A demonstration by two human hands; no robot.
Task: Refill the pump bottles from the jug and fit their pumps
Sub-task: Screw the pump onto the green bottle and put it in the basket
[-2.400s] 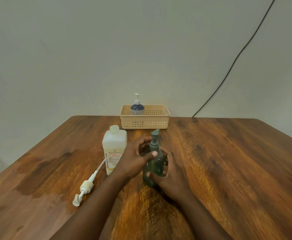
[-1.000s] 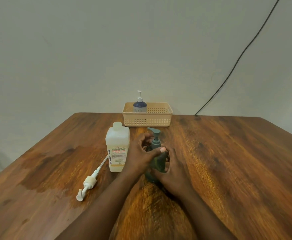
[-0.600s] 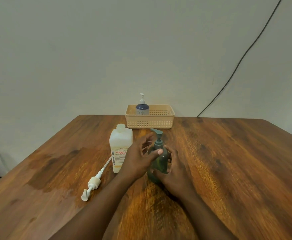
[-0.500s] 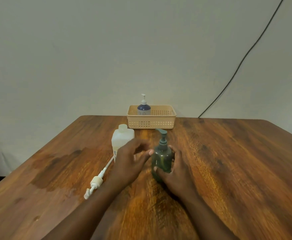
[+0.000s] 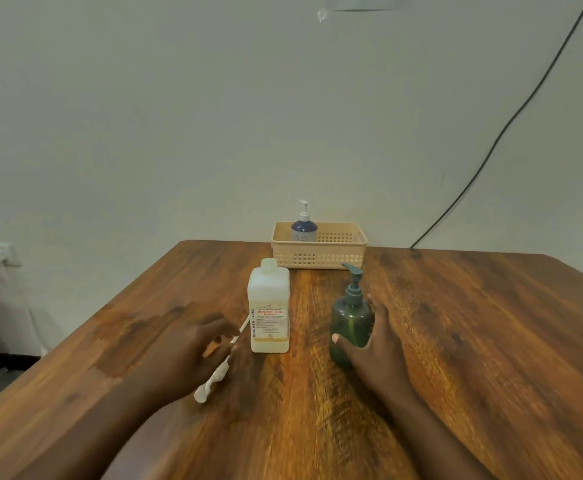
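Right hand (image 5: 374, 344): wrapped round green pump bottle (image 5: 350, 323).
Left hand (image 5: 193, 351): over white pump (image 5: 220, 365); blurred, grip unclear.
Risk: uncapped jug (image 5: 269, 306) just beside; a knock likely tips it.

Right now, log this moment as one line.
left hand: at white pump, grip unclear | right hand: holds green bottle, pump fitted | jug: uncapped

Two bare forearms, no sleeves, left hand (image 5: 193, 355) motion-blurred
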